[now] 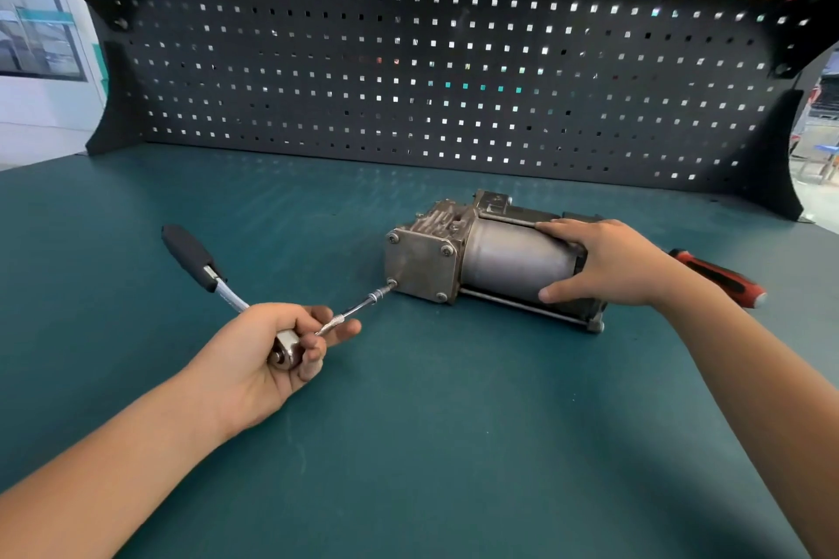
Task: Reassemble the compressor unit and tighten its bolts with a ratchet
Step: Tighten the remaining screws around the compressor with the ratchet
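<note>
**Ratchet set to a corner bolt of the compressor unit**

The teal counter (408, 445) fills the near field, with both bare forearms reaching in over it. The left grip (272, 345) is closed around the head of the ratchet (190, 259), fingers curled over the metal head and the root of the extension bar (354, 311). The ratchet's black-sleeved handle sticks out up and to the left, clear of the hand. The extension bar runs from the fingers up and to the right, and its tip meets the bolt (391, 284) at the lower left corner of the end plate (420, 261). Three more bolts sit at the plate's other corners.

The compressor unit (513, 256) lies on its side on the counter right of centre, its square end plate facing the left grip and its grey cylinder stretching away to the right. The right grip (604, 263) clasps that cylinder, fingers over the top and thumb against the near side.

Just behind the right wrist a screwdriver (722, 279) with a red and black handle lies on the counter, partly hidden by the arm. At the back edge stands a dark pegboard (408, 59) pierced with rows of square holes.
</note>
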Action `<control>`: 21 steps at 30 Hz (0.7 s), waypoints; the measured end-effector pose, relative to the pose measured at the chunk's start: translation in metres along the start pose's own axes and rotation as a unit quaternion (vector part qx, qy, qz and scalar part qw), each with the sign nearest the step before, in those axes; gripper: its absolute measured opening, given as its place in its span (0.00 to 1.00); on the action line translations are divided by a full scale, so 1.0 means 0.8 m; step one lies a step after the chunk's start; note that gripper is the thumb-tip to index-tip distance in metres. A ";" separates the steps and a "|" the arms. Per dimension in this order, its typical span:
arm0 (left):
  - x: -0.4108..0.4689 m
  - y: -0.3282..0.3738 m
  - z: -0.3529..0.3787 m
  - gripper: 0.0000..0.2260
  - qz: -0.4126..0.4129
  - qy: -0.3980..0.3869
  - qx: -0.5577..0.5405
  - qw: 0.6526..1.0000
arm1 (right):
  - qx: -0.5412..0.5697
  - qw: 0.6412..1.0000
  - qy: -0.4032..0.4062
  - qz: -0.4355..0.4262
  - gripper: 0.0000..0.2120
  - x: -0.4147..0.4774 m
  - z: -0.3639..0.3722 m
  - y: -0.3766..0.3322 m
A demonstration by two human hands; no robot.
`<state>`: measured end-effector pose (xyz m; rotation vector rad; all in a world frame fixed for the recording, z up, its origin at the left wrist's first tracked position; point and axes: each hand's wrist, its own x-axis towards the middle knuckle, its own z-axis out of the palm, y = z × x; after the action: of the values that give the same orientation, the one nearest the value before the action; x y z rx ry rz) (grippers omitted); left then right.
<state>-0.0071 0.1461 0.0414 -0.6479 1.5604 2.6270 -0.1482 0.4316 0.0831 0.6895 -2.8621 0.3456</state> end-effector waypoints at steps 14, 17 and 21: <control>-0.004 -0.001 0.005 0.11 0.006 0.001 -0.018 1.000 | 0.001 1.000 -0.024 -0.013 0.35 0.000 -0.006 0.001; -0.002 -0.002 0.005 0.12 0.011 0.009 -0.011 1.000 | -0.008 0.999 -0.030 -0.017 0.35 0.000 -0.007 -0.001; -0.001 -0.001 0.005 0.11 0.004 0.011 -0.001 1.000 | -0.009 0.999 -0.034 -0.014 0.35 -0.001 -0.008 -0.003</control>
<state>-0.0073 0.1502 0.0426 -0.6732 1.5707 2.6356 -0.1452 0.4316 0.0896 0.7507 -2.9135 0.2985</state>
